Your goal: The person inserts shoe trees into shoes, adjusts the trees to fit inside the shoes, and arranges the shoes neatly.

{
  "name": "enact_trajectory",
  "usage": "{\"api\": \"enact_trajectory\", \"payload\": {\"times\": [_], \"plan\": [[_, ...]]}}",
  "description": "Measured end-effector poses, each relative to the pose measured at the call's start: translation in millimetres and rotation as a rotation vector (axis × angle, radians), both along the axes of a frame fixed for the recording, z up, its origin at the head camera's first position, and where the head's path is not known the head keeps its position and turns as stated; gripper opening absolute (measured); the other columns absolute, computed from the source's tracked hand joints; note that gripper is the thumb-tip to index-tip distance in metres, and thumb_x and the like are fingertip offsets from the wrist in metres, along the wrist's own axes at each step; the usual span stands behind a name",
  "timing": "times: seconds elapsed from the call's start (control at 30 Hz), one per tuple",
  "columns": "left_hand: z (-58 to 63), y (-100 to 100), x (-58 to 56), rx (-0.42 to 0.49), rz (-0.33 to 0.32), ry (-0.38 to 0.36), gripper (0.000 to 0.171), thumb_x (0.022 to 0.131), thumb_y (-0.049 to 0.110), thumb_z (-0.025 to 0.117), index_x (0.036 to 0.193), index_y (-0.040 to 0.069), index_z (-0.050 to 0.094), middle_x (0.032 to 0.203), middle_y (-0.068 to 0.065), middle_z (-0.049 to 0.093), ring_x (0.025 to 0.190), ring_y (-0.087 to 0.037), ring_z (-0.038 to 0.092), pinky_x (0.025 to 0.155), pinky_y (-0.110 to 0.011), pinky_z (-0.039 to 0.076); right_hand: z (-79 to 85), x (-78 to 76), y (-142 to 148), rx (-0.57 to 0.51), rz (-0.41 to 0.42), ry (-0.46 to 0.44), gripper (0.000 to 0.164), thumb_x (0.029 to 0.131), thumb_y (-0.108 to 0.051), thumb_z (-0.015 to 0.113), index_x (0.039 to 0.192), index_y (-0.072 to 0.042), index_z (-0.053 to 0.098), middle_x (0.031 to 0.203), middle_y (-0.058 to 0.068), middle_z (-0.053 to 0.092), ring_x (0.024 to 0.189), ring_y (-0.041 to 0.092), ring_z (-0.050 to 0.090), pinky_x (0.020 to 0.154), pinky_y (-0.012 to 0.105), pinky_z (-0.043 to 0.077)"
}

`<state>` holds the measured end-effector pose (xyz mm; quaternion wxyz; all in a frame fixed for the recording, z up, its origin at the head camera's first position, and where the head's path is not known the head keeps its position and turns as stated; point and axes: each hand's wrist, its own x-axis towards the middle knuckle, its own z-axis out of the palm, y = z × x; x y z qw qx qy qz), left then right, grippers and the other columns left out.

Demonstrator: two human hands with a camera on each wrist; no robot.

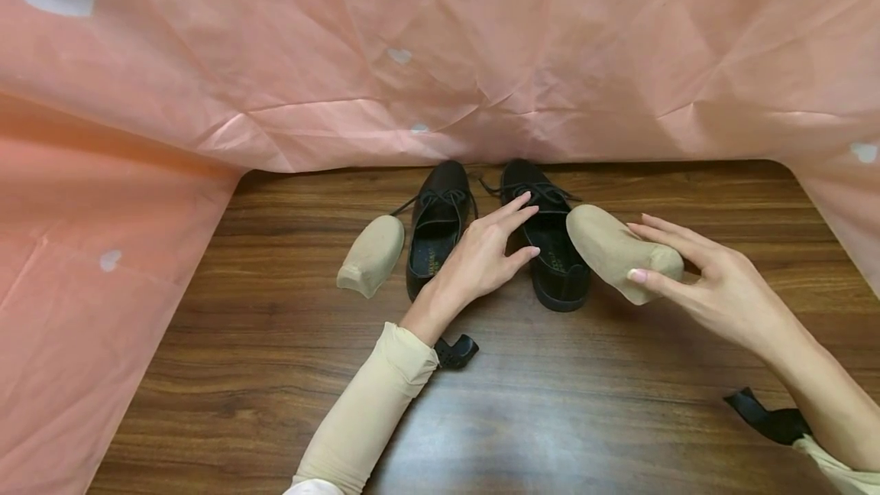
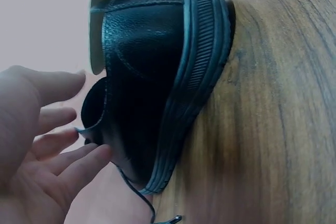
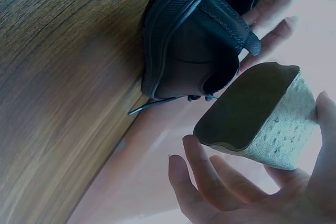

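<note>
My right hand (image 1: 722,289) grips a beige moulded shoe insert (image 1: 608,250) between thumb and fingers, just right of a black lace-up shoe (image 1: 560,292). The insert's rounded toe points up and left toward that shoe's opening; its hollow underside (image 3: 252,108) shows in the right wrist view. Over the same shoe, my left hand (image 1: 484,250) spreads its fingers near the laces, with the thumb beside the opening and nothing held. Whether the fingertips touch the shoe I cannot tell. The matching black shoe (image 1: 445,182) stands to the left, partly covered by my left hand and wrist.
A second beige shoe insert (image 1: 373,254) lies on the brown wood-grain table (image 1: 275,373), left of the shoes. Behind the shoe toes hangs a pink cloth (image 1: 440,37) with pale hearts; it also borders the table at both sides.
</note>
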<state>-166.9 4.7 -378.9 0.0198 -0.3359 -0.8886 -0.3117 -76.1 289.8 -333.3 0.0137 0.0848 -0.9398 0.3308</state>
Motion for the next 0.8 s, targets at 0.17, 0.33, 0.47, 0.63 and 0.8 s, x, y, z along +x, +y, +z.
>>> {"api": "enact_trajectory", "payload": {"times": [0.17, 0.33, 0.47, 0.63, 0.8], "plan": [[-5.1, 1.3, -2.0, 0.032, 0.015, 0.015, 0.066, 0.090, 0.028, 0.075, 0.148, 0.013, 0.048, 0.159, 0.001, 0.034, 0.136, -0.016, 0.046, 0.106, -0.025, 0.041, 1.0, 1.9, -2.8, 0.004, 0.018, 0.030, 0.059, 0.087, -0.030, 0.079, 0.141, -0.038, 0.056, 0.152, -0.002, 0.046, 0.119, 0.004, 0.049, 0.095, 0.023, 0.031], [-9.4, 1.5, -3.0, 0.070, 0.020, 0.051, 0.073, 0.086, 0.031, 0.079, 0.149, 0.011, 0.047, 0.157, -0.003, 0.038, 0.137, -0.016, 0.044, 0.108, -0.024, 0.040, 1.5, 2.9, -4.7, 0.015, 0.019, 0.048, 0.061, 0.085, -0.029, 0.081, 0.139, -0.039, 0.057, 0.150, 0.000, 0.048, 0.085, 0.006, 0.052, 0.078, 0.012, 0.029], [-11.5, 1.7, -4.2, 0.078, 0.020, 0.067, 0.077, 0.085, 0.032, 0.080, 0.150, 0.010, 0.045, 0.157, -0.005, 0.039, 0.138, -0.016, 0.043, 0.108, -0.024, 0.039, 2.5, 2.7, -5.1, 0.023, 0.019, 0.039, 0.061, 0.084, -0.030, 0.081, 0.139, -0.039, 0.057, 0.150, 0.001, 0.048, 0.075, 0.009, 0.053, 0.075, 0.014, 0.030], [-12.6, 2.0, -6.0, 0.097, 0.023, 0.062, 0.079, 0.085, 0.031, 0.081, 0.151, 0.010, 0.043, 0.157, -0.006, 0.039, 0.139, -0.016, 0.042, 0.109, -0.025, 0.039, 4.1, 2.4, -6.3, 0.039, 0.036, 0.037, 0.061, 0.085, -0.030, 0.081, 0.140, -0.040, 0.056, 0.150, 0.000, 0.048, 0.077, 0.009, 0.053, 0.075, 0.016, 0.030], [-13.4, 2.9, -6.4, 0.119, 0.031, -0.005, 0.081, 0.085, 0.032, 0.080, 0.154, 0.014, 0.039, 0.160, -0.001, 0.033, 0.139, -0.015, 0.041, 0.108, -0.027, 0.040, 4.6, 1.4, -8.4, 0.066, 0.058, 0.047, 0.063, 0.085, -0.032, 0.080, 0.141, -0.042, 0.054, 0.150, 0.001, 0.049, 0.084, 0.009, 0.052, 0.076, 0.017, 0.031]]}}
